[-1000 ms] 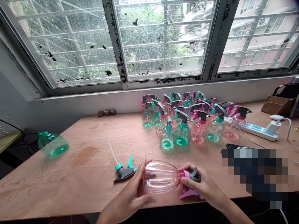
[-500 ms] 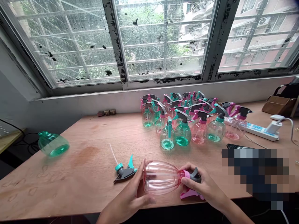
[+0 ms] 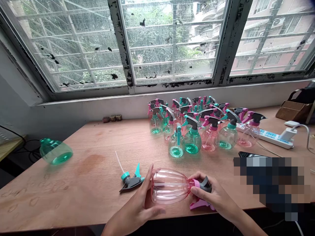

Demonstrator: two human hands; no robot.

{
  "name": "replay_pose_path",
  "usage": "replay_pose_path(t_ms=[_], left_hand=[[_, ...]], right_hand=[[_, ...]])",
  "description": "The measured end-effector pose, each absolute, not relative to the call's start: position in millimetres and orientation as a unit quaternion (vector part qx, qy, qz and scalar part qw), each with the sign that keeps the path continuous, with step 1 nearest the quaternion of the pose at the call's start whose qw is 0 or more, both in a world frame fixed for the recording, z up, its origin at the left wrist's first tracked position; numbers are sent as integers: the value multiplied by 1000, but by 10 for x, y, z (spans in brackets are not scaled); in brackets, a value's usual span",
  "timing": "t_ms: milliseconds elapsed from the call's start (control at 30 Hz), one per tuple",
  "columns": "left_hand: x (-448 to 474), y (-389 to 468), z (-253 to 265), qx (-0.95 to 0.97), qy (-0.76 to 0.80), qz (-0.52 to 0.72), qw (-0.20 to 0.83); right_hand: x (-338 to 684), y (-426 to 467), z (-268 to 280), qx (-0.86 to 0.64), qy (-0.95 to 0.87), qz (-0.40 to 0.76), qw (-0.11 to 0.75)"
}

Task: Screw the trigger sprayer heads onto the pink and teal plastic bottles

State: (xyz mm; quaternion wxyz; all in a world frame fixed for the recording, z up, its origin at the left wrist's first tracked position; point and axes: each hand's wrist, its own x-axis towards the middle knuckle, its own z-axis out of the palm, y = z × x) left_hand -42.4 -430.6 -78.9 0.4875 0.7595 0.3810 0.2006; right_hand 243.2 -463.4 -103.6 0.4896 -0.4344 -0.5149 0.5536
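Observation:
A pink clear spray bottle (image 3: 169,186) lies sideways in front of me, its base to the left. My right hand (image 3: 209,193) grips the neck at the pink collar of its spray head (image 3: 204,185), which has a black top and a pink trigger. My left hand (image 3: 140,200) is spread around the bottle's base, thumb below and fingers stretched upward; whether the hidden fingers press on it I cannot tell. Left of the bottle, a loose black and teal spray head (image 3: 131,182) with a white tube rests on the table.
A green bottle (image 3: 56,152) without a spray head stands tilted-looking at the left edge of the wooden table (image 3: 81,190). Several assembled spray bottles (image 3: 193,141) crowd the back centre. Beyond them lie a power strip (image 3: 275,137), a brown bag (image 3: 294,109) and small blocks (image 3: 112,118).
The left thumb and fingers have shifted slightly outward around the base. The bottle and right hand stay almost in place.

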Motion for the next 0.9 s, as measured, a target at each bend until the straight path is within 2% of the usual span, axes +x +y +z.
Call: replay_pose_path(t_ms=[900], left_hand=[[-428, -4307, -828, 760, 378, 207, 487]], right_hand=[[2443, -4627, -1064, -427, -514, 556, 495]])
